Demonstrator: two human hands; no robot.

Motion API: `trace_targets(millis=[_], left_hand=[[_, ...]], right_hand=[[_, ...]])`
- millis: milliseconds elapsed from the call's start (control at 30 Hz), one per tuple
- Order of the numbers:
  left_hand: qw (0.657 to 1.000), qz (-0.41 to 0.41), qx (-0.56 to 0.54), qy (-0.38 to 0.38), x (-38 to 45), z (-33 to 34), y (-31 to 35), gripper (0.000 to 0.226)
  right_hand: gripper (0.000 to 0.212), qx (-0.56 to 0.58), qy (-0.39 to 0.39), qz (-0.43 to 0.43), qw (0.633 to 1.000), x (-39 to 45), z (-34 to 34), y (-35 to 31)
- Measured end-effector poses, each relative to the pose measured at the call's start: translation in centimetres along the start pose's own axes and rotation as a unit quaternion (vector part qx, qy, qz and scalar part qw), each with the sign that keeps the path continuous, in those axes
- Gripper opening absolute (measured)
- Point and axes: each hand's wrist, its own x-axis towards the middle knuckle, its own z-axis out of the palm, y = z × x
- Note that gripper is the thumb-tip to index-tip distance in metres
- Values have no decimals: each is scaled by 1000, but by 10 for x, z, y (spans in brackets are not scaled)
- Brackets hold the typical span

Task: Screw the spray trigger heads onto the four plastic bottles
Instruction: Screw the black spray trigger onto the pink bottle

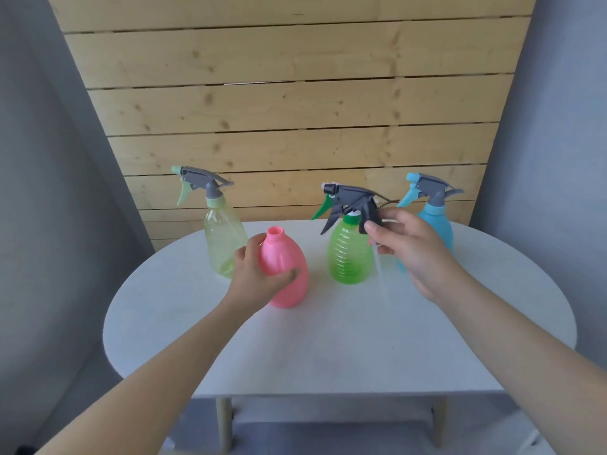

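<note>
Two bare forearms reach in from the near edge, over a white oval table (328, 339); we go from them outward. Our left hand (259, 274) is wrapped round the pink bottle (290, 287), thumb across its front, fingers behind its shoulder; the bottle stands upright on the table, left of centre, and its threaded neck is open, with no head on it. Our right hand (407, 247) is raised above the table, its fingertips pinched on the collar of a black trigger head (354, 201); a clear dip tube (381, 270) hangs down from that head, slanting toward us in front of the wrist. The head sits in the air just in front of the top of the green bottle (349, 254), so we cannot tell whether they touch; the green bottle stands upright, right of centre, with a green cap and a green trigger lever showing behind the black one. Farther back, the yellow bottle (223, 241) stands at the left with a grey and pale green head on it; the blue bottle (437, 224) stands at the right, partly behind our right hand, with a grey and blue head on it. Behind the table rises a wall of pale planks (295, 93).
</note>
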Motion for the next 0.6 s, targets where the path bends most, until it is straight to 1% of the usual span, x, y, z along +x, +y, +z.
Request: trace_targets(millis=[133,200,233,300,367,433,600], left_hand=[[999,-3,-45,-19,-4,6,3,88],[999,10,-43,-28,-6,7,7,85],[999,23,-26,-29,-7,6,9,82],[997,58,54,-15,-11,3,14,82],[982,98,159,8,-14,-1,19,84],[965,123,230,14,-17,-3,23,86],[946,131,298,-7,-19,-1,23,88]], right_hand=[[12,90,11,-23,996,0,5,-7],[14,113,18,-28,993,0,6,-8],[16,125,20,-29,992,1,7,-9],[17,157,21,-39,987,1,7,-11],[16,197,25,-56,978,1,7,-16],[18,236,26,-71,969,1,7,-21],[18,283,27,-100,953,0,10,-26]])
